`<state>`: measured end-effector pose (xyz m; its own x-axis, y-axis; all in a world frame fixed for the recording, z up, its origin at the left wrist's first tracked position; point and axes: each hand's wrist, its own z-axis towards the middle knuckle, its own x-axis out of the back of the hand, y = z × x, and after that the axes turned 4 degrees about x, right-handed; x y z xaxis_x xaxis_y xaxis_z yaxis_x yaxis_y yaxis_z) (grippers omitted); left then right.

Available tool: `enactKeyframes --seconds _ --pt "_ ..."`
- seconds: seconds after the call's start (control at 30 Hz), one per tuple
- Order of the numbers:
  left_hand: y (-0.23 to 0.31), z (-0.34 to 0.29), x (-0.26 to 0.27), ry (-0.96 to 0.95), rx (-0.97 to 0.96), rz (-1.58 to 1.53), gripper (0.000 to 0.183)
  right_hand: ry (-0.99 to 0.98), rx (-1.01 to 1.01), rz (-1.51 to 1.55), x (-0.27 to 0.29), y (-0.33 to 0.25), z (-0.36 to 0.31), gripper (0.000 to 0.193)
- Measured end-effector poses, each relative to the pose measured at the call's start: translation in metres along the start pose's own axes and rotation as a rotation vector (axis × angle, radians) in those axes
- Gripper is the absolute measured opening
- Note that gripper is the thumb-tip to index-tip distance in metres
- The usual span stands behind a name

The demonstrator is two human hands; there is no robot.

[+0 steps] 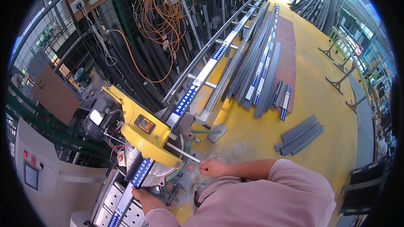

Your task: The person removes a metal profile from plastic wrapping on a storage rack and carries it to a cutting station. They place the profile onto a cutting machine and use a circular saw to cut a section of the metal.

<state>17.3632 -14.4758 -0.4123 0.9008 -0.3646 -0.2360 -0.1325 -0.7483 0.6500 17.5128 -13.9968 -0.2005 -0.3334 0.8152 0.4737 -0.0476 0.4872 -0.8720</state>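
My right hand [213, 167] is closed round the end of a metal lever [182, 150] that sticks out from a yellow cut-off saw [145, 132]. The saw's rounded guard hangs over a long profile bar [185, 100] with blue and white protective film, which passes beneath it. At the near side of the saw, my left hand [145, 199] grips the edge of this bar, its thumb against the filmed face. The blade is hidden by the guard. Under the near part of the bar lies a perforated metal table [108, 199].
A roller rack [210, 85] carries the bar's far part. Dark profiles [252, 71] lie on the floor to its right, with several short pieces [299, 135] nearer me. An orange hose [162, 17] hangs coiled at the back. A grey control cabinet [50, 180] stands left.
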Motion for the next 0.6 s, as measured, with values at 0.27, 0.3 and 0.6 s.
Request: enactKeyframes --seconds 0.27,0.3,0.6 --pt "0.005 -0.035 0.01 0.061 -0.073 -0.068 0.034 -0.214 0.386 0.018 0.148 -0.221 0.049 0.024" --pt "0.02 -0.025 0.032 0.034 -0.079 -0.194 0.033 -0.241 0.354 0.067 0.153 -0.249 0.063 0.025" --pt "-0.095 -0.224 0.067 -0.017 0.053 -0.207 0.022 -0.019 0.39 0.211 0.161 -0.298 0.126 0.045"
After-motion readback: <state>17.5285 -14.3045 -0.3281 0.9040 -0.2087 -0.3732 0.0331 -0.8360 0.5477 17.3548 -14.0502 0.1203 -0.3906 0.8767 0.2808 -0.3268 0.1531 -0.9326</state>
